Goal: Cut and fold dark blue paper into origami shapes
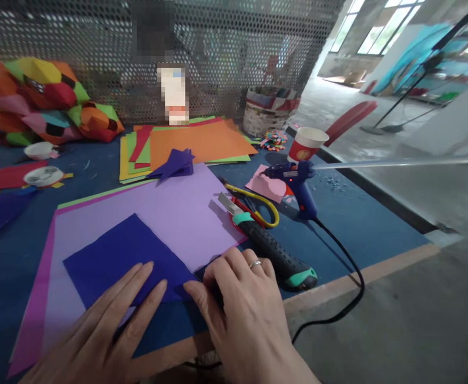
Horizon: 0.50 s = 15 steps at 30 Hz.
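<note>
Right in front of me on the blue worktop, the dark blue paper square lies turned cornerwise on a larger lilac sheet. Its longest line runs corner to corner, from the far-left point across to the right-hand point. That right point ends just at the thumb of my right hand. My left hand lies flat and wide, fingers spread over the square's near edge and holding nothing. The right hand is arched, fingertips down beside the corner. Whether the thumb pinches the paper or only rests against it I cannot tell. Both hands touch the square, but the right one is nearer that corner.

Just right of my right hand lies a black-and-green knife, its handle pointing toward me and its blade end away. Beyond it are yellow-handled scissors, then a blue glue gun with a clear stick jutting out to the right — its black cord loops off the worktop edge.

Of the containers, a paper cup stands upright behind the gun, and I cannot see inside it. A woven basket stands by the mesh screen — its contents are too blurred to name — with a heap of coloured bits beside it. A stack of coloured sheets lies further back, with a folded blue shape on its near edge.
</note>
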Tool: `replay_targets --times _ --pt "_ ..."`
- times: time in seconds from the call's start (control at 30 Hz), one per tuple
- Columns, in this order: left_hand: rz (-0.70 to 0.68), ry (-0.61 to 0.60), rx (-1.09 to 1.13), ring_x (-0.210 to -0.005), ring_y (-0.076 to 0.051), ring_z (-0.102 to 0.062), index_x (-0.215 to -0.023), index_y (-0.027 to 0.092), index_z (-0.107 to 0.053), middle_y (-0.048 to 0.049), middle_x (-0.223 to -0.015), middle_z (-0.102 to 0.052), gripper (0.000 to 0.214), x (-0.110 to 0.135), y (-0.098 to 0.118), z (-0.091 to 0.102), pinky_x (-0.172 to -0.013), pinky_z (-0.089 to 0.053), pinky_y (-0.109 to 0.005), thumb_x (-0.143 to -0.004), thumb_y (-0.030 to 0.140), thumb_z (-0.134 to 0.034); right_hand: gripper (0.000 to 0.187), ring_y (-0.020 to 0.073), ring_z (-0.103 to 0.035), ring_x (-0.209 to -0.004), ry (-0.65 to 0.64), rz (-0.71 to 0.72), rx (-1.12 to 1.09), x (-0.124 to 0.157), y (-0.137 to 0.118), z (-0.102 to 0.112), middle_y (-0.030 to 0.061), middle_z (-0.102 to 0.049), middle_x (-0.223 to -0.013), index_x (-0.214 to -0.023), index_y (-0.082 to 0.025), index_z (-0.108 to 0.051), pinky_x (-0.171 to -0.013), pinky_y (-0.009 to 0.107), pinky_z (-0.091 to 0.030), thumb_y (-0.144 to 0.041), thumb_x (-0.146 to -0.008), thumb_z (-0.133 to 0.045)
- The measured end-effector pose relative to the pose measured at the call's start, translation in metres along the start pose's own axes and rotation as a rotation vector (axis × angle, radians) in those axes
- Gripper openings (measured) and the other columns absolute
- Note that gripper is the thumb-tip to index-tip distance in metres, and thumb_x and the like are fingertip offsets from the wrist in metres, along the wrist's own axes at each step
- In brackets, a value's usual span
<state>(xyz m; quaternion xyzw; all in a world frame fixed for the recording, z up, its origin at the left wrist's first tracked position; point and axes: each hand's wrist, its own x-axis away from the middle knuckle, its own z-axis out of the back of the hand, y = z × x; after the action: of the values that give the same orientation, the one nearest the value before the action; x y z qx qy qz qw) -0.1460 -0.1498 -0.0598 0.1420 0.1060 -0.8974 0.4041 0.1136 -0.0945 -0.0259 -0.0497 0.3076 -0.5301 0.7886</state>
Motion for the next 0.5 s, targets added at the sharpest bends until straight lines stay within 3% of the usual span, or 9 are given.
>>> replay_targets --times 0.17,0.33,0.5 --pt "0.087 -0.009 -0.002 -0.154 -0.032 -0.048 -0.171 0.029 -0.028 -0.0087 -0.169 -0.048 0.070 -0.0028 0.0022 0.0010 -0.127 -0.040 -0.044 -0.108 0.053 -0.048 0.032 0.0233 -0.059 -0.077 0.012 0.015 0.065 -0.0007 -0.0013 0.0018 -0.0010 -0.067 -0.080 -0.075 -0.024 -0.061 -0.074 0.038 -0.033 -0.040 -0.096 -0.080" --pt "0.015 -0.016 0.046 -0.153 -0.032 -0.050 -0.169 0.029 -0.034 -0.0071 -0.164 -0.055 0.071 0.0003 -0.0042 -0.0021 -0.126 -0.042 -0.045 -0.106 0.057 -0.051 0.037 0.0226 -0.059 -0.075 -0.011 0.018 0.148 -0.0027 -0.0016 -0.0009 -0.0001 -0.066 -0.079 -0.073 -0.023 -0.059 -0.072 0.039 -0.034 -0.045 -0.093 -0.082" --pt "0.043 -0.048 0.050 -0.156 -0.029 -0.045 -0.166 0.036 -0.039 -0.0016 -0.169 -0.048 0.064 0.0048 -0.0065 -0.0037 -0.129 -0.038 -0.043 -0.106 0.053 -0.054 0.030 0.0232 -0.060 -0.077 -0.050 0.016 0.199 -0.0062 -0.0046 -0.0022 0.0014 -0.068 -0.080 -0.076 -0.023 -0.062 -0.072 0.038 -0.035 -0.037 -0.092 -0.083"
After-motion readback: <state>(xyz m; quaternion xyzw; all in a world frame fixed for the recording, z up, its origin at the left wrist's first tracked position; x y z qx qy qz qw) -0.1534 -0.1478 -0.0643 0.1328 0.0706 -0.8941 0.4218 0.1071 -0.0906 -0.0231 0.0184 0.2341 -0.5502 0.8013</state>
